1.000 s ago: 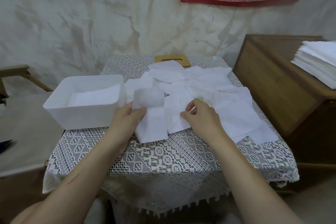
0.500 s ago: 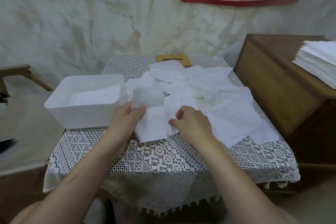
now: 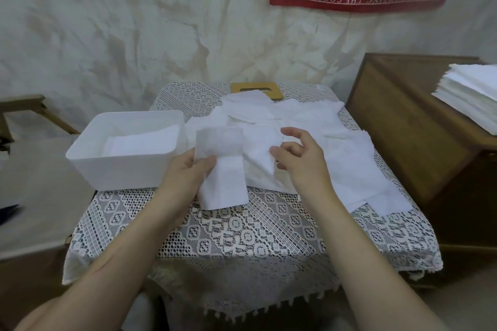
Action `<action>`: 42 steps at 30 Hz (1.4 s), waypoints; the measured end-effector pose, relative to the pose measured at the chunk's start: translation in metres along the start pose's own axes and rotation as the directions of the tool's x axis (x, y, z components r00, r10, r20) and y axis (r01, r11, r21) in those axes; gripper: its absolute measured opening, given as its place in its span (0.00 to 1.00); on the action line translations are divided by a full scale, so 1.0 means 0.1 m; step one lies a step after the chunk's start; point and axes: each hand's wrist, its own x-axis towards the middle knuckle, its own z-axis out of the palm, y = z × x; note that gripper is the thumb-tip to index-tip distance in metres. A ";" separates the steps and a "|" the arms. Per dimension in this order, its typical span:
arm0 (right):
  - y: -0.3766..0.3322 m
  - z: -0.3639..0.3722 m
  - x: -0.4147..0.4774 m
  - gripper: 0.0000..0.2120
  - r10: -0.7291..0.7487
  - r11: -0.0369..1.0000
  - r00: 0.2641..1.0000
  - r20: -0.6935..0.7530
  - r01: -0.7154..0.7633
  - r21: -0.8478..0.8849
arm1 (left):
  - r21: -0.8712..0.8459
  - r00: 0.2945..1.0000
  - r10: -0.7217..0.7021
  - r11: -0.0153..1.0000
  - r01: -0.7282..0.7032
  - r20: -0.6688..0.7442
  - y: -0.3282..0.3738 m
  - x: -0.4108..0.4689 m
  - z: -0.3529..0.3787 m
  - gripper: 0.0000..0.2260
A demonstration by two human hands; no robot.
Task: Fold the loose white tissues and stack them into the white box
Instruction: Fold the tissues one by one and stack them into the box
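Observation:
My left hand pinches a narrow folded white tissue by its left edge, its upper part raised just right of the white box. Folded tissues lie flat inside the box. A spread of loose white tissues covers the middle and right of the lace-covered table. My right hand hovers over the near left part of that spread. Its thumb and curled fingers pinch the edge of one loose tissue, which is lifted into a crease.
A wooden board with a slot lies at the table's far edge, partly under the tissues. A wooden cabinet stands to the right, with a stack of white tissues on top. A wooden chair frame is at the left.
My right hand slid left across the loose tissues, then rose, lifting a tissue's edge with it. My left hand and its folded tissue stayed in place.

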 end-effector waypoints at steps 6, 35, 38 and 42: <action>-0.09 -0.02 -0.04 0.05 0.084 0.983 0.994 0.076 -0.095 0.155 | -0.008 1.000 0.008 1.000 -0.008 -0.004 0.00 0.01 0.01 0.09; -0.04 -0.10 -0.07 0.08 0.071 0.986 0.987 0.141 -0.048 -0.161 | -0.107 0.994 -0.026 0.994 0.037 0.105 -0.08 -0.10 0.23 0.13; -0.01 -0.17 -0.04 0.06 0.095 0.958 0.970 0.226 -0.027 -0.286 | -0.112 0.995 -0.028 0.993 0.039 0.099 -0.08 -0.08 0.20 0.14; 0.00 -0.12 -0.06 0.03 0.073 0.973 0.977 0.199 -0.026 -0.228 | -0.145 0.995 -0.044 0.988 0.057 0.093 -0.06 -0.08 0.20 0.14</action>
